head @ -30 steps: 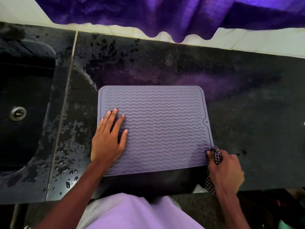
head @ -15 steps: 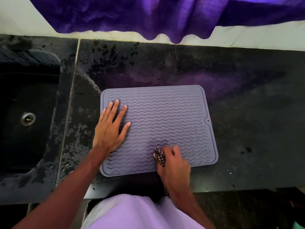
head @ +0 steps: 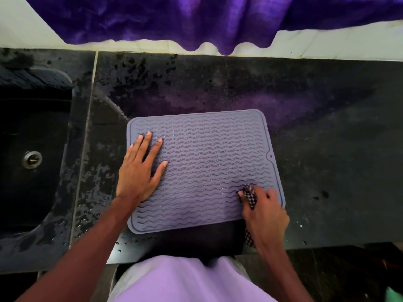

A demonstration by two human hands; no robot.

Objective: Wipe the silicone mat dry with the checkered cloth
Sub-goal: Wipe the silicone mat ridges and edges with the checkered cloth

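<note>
The checkered cloth [head: 249,196] is bunched in the right hand [head: 265,211], fingers clamped on it, at the near right corner of the silicone mat [head: 209,162]. The left hand [head: 140,168] is laid flat, fingers spread, pinning the mat's left side. Strokes are best run along the wavy ridges so the grooves are reached. The mat is thin, flexible and round-cornered, on a wet dark stone counter [head: 327,127].

Head camera looks steeply down, close over the countertop [head: 327,149]

Matt ribbed silicone mat [head: 209,162]
</note>
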